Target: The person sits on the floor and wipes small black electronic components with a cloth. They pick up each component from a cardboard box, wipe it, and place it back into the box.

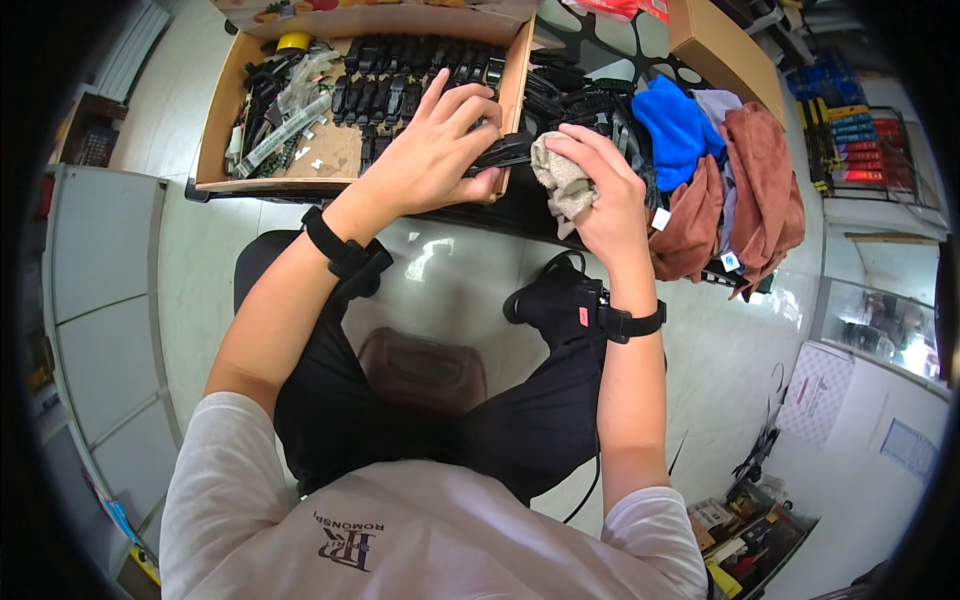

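Two hands meet at the near corner of a cardboard box [222, 130]. The left hand [440, 150] grips a slim black plastic part [508, 152], its far end hidden under the fingers. The right hand [605, 185] is bunched around a beige cloth [562, 178] pressed against that part. Similar black parts [400, 80] fill the box, their shapes hard to make out.

The cardboard box [222, 128] is tan, filled with black plastic parts [400, 75]. The cloth [563, 182] in the right hand [605, 190] is beige-grey. Beside it lie piled cloths — one bright blue [676, 125], others rust-brown [765, 185]. Both wrist straps [340, 252] are black — the shirt [420, 530] white.
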The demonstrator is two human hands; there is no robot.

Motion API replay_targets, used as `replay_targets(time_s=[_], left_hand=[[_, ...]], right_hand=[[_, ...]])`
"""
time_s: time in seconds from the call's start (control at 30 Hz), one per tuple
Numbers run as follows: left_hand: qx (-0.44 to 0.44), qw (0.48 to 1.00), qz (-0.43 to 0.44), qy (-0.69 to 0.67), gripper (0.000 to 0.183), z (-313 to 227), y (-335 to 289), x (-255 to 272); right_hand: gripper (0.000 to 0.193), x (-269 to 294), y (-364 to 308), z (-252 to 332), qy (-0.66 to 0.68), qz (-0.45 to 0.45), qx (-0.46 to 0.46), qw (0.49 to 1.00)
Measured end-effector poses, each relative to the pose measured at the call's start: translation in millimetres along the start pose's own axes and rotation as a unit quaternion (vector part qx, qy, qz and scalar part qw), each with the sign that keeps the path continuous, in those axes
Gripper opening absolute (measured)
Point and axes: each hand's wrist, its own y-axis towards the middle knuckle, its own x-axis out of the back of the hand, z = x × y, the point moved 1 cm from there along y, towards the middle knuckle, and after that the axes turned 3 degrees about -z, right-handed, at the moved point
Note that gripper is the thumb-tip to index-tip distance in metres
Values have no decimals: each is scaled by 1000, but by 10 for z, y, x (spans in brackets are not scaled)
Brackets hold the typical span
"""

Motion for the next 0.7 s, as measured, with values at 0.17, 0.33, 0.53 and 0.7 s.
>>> replay_targets(time_s=[0.17,0.33,0.53,0.7], left_hand=[[-20,999,-32,-8,39,65,-15,-31],[-12,999,-19,-35,37,113,-33,24],[-29,999,-14,-39,39,100,-21,36],[30,999,-31,-4,34,66,-48,-15]], right_hand=[[51,-1,-17,-43,5,57,-10,998],[50,-31,-3,-74,14,73,-6,997],[48,-69,21,-62,-65,73,39,994],[51,-68,25,41,-126,93,57,986]])
